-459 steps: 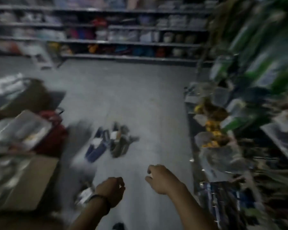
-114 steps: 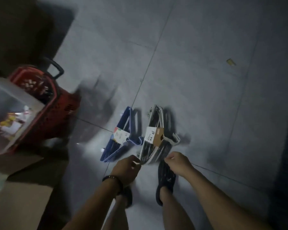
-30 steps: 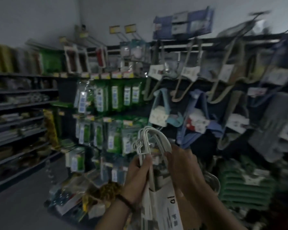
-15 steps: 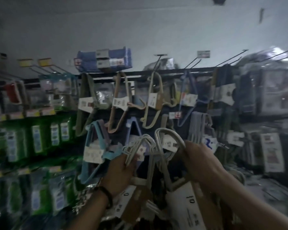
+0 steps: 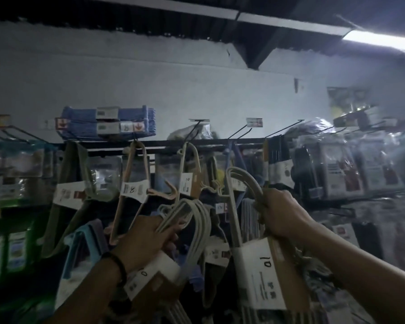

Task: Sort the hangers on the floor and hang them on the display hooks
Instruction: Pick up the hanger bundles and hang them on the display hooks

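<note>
I hold two bundles of pale grey hangers up in front of the display wall. My left hand [image 5: 147, 237] grips one bundle [image 5: 192, 220] below its hooks; a cardboard sleeve [image 5: 150, 279] wraps its lower part. My right hand [image 5: 278, 213] grips the second bundle [image 5: 241, 183] by the curved hooks, and its white and brown sleeve marked "10" [image 5: 264, 274] hangs below. Thin black display hooks [image 5: 240, 133] stick out from a dark rail above both bundles.
Bundles of pink [image 5: 131, 181], cream [image 5: 189, 169], olive [image 5: 68, 183] and dark hangers [image 5: 277, 157] hang from the rail. Blue packs [image 5: 108, 123] lie on top of it. Bagged goods [image 5: 337, 164] fill the right, green packets the lower left.
The view has tilted upward to the top rail and ceiling. Both hands have risen with the bundles and drawn apart, the right bundle now higher, near the rail's hanging stock.
</note>
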A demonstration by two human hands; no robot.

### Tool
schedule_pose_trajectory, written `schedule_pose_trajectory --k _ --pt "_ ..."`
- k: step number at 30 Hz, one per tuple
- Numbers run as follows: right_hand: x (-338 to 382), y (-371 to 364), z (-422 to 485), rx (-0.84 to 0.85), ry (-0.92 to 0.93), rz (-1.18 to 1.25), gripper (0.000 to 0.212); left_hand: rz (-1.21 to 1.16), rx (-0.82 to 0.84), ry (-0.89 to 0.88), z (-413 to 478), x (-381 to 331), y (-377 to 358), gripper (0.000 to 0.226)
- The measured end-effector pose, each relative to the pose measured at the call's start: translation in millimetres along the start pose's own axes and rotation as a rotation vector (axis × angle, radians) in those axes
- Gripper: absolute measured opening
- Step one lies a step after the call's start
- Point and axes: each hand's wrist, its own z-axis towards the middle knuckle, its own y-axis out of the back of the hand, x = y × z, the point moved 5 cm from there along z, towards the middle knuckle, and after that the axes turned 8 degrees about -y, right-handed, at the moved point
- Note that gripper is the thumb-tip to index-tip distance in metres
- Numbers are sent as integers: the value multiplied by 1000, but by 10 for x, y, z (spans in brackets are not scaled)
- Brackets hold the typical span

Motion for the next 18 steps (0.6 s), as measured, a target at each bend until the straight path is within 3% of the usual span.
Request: schedule_pose_trajectory --k 6,9,14,18 --pt "437 -356 801 31 137 -288 14 100 269 -211 457 -140 68 13" --pt "556 -529 1249 22 181 -333 23 156 297 -262 720 -162 59 15" --pt "655 -714 2026 14 251 -293 12 287 288 -230 1190 -171 91 35" --pt "741 -767 2567 0 298 -245 13 372 248 -212 1605 -274 57 32"
